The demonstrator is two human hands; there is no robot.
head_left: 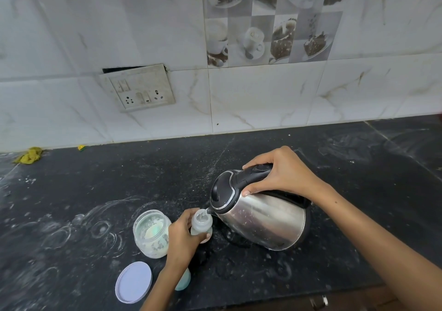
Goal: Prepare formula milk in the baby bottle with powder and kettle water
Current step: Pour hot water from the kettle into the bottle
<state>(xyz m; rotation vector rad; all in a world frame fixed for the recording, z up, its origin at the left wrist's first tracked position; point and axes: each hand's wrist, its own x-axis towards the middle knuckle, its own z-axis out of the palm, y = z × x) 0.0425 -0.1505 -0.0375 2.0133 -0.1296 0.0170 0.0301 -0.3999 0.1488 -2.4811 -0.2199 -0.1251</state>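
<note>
left hand [183, 236]: showing bare, no rings | right hand [284, 170]: showing bare | forearms: wearing no sleeves, no watch

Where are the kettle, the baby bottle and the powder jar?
kettle [265, 222], head view, on its steel side.
baby bottle [201, 224], head view, on its clear body.
powder jar [151, 233], head view, on its glass wall.

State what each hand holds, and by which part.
Right hand grips the kettle by its black top handle; left hand holds the baby bottle around its body.
</note>
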